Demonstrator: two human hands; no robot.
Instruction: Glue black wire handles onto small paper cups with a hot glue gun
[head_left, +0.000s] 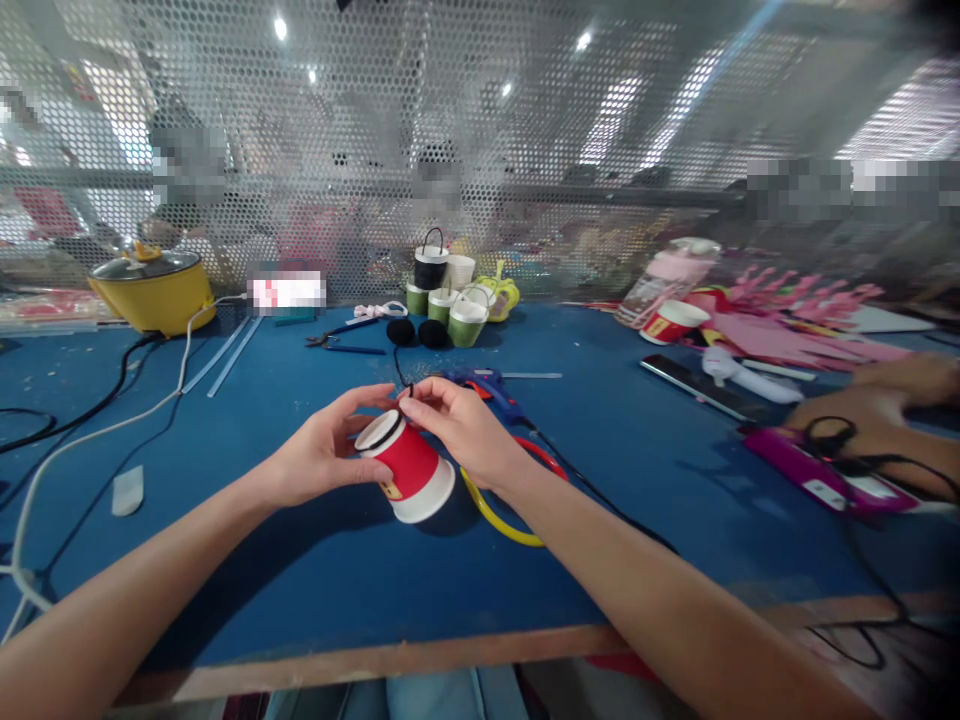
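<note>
My left hand is wrapped around a red and white paper cup, its thumb on the red side. The cup lies tilted, narrow end toward the upper left and wide rim toward the lower right. A black cord runs across the narrow end. At that end, my right hand pinches the cord between thumb and fingertips. The cord's free part leads up toward two black fuzzy balls. Just beyond my right hand lies a blue glue gun; a yellow and red ring is partly under my right forearm.
Green and black cups stand at the back, beside pliers. A yellow pot and white cable are left. Another red cup, a phone, pink cutouts and another person's hand are right.
</note>
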